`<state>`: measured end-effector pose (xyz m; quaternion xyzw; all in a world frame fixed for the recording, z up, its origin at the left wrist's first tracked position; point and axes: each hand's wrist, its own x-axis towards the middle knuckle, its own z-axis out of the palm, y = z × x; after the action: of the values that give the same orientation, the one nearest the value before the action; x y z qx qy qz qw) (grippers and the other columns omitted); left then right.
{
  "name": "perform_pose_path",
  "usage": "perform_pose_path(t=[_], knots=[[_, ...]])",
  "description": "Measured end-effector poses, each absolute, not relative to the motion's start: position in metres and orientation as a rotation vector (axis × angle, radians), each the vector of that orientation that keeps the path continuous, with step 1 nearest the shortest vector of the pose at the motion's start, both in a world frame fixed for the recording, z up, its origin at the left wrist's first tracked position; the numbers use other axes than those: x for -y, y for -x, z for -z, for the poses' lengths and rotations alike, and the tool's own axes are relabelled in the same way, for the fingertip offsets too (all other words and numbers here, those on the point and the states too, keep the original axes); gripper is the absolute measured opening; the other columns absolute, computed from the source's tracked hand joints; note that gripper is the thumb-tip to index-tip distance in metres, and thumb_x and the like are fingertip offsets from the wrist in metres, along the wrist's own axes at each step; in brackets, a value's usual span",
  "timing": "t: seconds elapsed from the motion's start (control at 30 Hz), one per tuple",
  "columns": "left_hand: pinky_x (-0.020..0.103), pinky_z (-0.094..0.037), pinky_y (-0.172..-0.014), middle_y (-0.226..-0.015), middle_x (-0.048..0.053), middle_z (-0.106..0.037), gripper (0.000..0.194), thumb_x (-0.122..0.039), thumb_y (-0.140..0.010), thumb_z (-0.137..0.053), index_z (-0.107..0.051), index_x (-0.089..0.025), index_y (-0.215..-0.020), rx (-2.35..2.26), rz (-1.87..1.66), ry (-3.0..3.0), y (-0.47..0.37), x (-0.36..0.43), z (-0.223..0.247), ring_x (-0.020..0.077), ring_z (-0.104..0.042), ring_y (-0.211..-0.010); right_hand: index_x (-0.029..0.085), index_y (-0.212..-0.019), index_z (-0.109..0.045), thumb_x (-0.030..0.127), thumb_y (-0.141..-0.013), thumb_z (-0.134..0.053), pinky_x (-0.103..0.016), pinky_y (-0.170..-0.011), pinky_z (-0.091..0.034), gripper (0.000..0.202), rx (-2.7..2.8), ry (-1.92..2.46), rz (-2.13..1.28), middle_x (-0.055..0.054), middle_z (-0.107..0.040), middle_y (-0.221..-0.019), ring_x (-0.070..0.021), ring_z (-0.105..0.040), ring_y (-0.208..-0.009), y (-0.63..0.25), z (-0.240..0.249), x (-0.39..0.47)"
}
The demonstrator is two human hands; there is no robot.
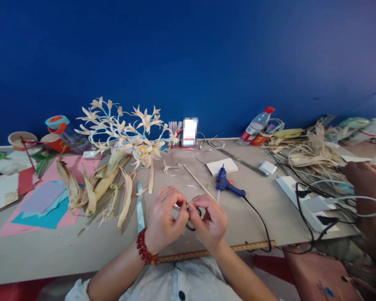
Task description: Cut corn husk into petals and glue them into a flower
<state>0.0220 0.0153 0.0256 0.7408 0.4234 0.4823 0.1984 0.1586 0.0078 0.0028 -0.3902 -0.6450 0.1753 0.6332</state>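
Observation:
My left hand point(169, 215), with a red bead bracelet point(146, 247) at the wrist, meets my right hand point(209, 217) over the front of the table. Thumbs and fingers of both are pinched together on something small and dark that I cannot make out. A black loop point(191, 228) shows below the fingertips; what it belongs to is hidden. Beside my left hand lies a light blue ribbon point(140, 209). Past my right hand are a thin wooden stick point(198, 180) and a blue glue gun point(227, 184) with its glue stick and black cord.
Husk flowers on branches point(122, 129) stand at back left, behind dried corn husks point(103, 188) and coloured paper point(40, 205). A phone point(190, 133) leans by the wall. Rightward are a bottle point(257, 125), a power strip point(297, 200) with cables, and another person's hand point(366, 179).

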Motion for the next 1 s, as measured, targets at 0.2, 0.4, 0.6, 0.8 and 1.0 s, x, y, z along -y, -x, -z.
perform_pose_path(t=[0.2,0.4,0.6,0.8,1.0], knots=[[0.034,-0.049,-0.08,-0.078,0.002,-0.061,0.014,-0.015,-0.09,-0.046,-0.056,-0.021,-0.082,-1.298,-1.35,-1.935,-0.008,-0.014,-0.022,0.0191,-0.06,-0.082,0.022,-0.085,-0.062,0.003,-0.081,-0.063,-0.03,-0.064,-0.051,0.02,1.438,0.908,-0.343,-0.002,-0.064,-0.074,-0.0169,-0.062,-0.068,-0.164,-0.003,-0.008],[0.043,-0.043,-0.101,-0.078,0.0,-0.066,0.011,-0.012,-0.083,-0.055,-0.059,-0.022,-0.085,-1.167,-1.344,-2.166,-0.016,-0.015,-0.035,0.0178,-0.062,-0.079,0.021,-0.083,-0.062,0.003,-0.081,-0.064,-0.029,-0.06,-0.05,0.018,1.499,0.899,-0.351,-0.002,-0.064,-0.073,-0.0162,-0.062,-0.065,-0.157,-0.004,-0.009],[0.045,-0.047,-0.098,-0.071,0.0,-0.062,0.014,-0.008,-0.081,-0.055,-0.056,-0.022,-0.078,-1.28,-1.443,-2.227,-0.011,-0.019,-0.026,0.0178,-0.059,-0.073,0.021,-0.083,-0.062,0.005,-0.082,-0.063,-0.03,-0.062,-0.051,0.016,1.482,0.903,-0.304,-0.002,-0.064,-0.073,-0.0165,-0.063,-0.066,-0.162,-0.006,-0.008],[0.046,-0.046,-0.099,-0.082,0.003,-0.066,0.01,-0.015,-0.083,-0.052,-0.058,-0.022,-0.088,-1.245,-1.336,-2.185,-0.007,-0.015,-0.034,0.0208,-0.062,-0.083,0.022,-0.081,-0.061,0.008,-0.082,-0.064,-0.029,-0.061,-0.052,0.014,1.481,0.931,-0.304,-0.002,-0.064,-0.071,-0.0166,-0.063,-0.064,-0.162,-0.008,-0.008],[0.044,-0.046,-0.097,-0.069,0.0,-0.062,0.014,-0.01,-0.082,-0.051,-0.055,-0.022,-0.077,-1.244,-1.334,-2.22,-0.014,-0.015,-0.032,0.0173,-0.057,-0.07,0.022,-0.081,-0.061,0.009,-0.084,-0.063,-0.03,-0.06,-0.052,0.013,1.495,0.931,-0.294,-0.002,-0.065,-0.071,-0.017,-0.063,-0.064,-0.158,-0.009,-0.007]])
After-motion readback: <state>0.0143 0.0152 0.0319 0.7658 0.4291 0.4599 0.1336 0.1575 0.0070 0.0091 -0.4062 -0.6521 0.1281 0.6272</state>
